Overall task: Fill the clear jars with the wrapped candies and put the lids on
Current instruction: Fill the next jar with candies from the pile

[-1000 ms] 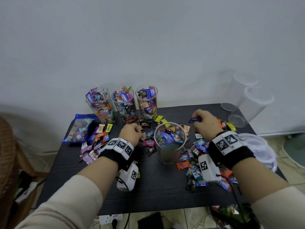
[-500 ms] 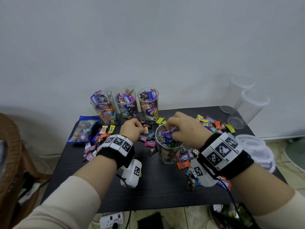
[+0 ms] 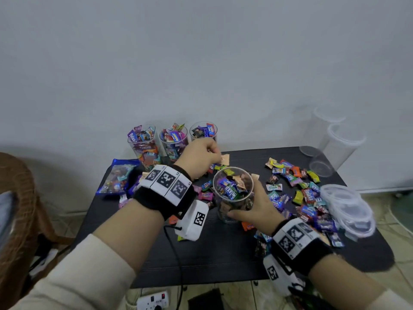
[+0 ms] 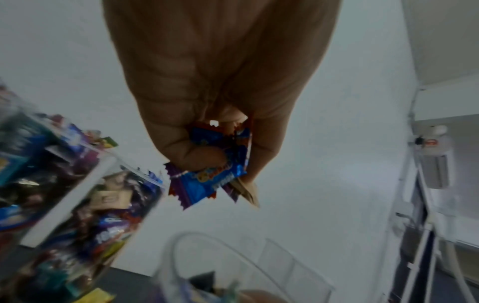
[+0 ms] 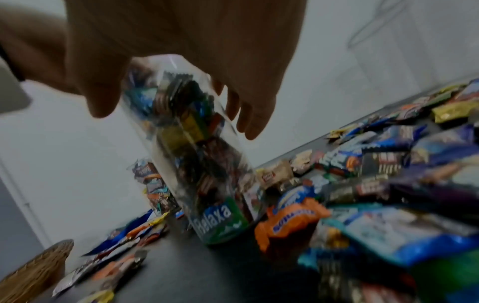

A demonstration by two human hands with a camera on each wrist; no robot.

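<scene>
A clear jar (image 3: pixel 233 193), partly full of wrapped candies, stands mid-table. My right hand (image 3: pixel 248 208) grips its side, thumb on one side and fingers on the other; in the right wrist view the right hand (image 5: pixel 176 121) wraps the jar (image 5: pixel 197 164). My left hand (image 3: pixel 212 154) hovers just behind and left of the jar rim and pinches several wrapped candies (image 4: pixel 212 172), a blue one foremost. Three filled jars (image 3: pixel 173 142) stand lidless at the back. Loose candies (image 3: pixel 301 191) lie to the right.
A stack of clear lids (image 3: pixel 348 209) sits at the table's right edge. Two empty jars (image 3: pixel 342 144) are at the back right corner. A blue candy bag (image 3: pixel 116 177) lies at the left, beside a wicker chair (image 3: pixel 15 209). A power strip (image 3: pixel 154 300) lies on the floor.
My right hand came off the jar's mouth and now grips the jar's side. My left hand rose from the table with candies and moved towards the jar.
</scene>
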